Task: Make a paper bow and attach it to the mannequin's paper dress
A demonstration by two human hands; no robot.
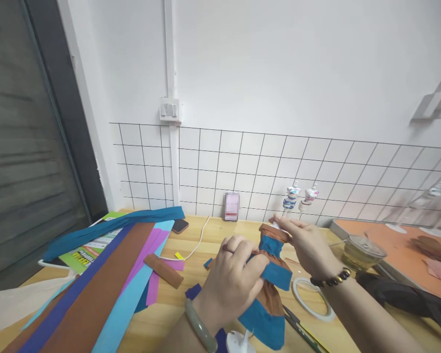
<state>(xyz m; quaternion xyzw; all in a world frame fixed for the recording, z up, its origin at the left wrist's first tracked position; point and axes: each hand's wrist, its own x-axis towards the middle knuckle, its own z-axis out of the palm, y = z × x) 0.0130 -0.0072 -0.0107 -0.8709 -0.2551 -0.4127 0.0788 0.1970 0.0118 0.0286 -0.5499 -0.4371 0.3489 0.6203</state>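
A small dress of brown and blue crepe paper [270, 304] stands on a white stand [238, 342], with a tiered skirt and a brown-edged top. My left hand [235, 274] is closed at its waist, the thumb and fingers on a blue band. At the upper edge, my right hand [294, 234] pinches the brown rim of the dress with its fingertips. The left fingers partly cover the dress's left side, and the exact grip of the right fingertips is hard to make out.
Long crepe paper strips [106, 289] lie at the left. Scissors [303, 328], a tape roll [313, 299] and a glass jar [363, 251] are at the right. A phone [232, 206] leans on the wall, near two small figures on sticks [291, 196]. A white cable [202, 230] crosses the table.
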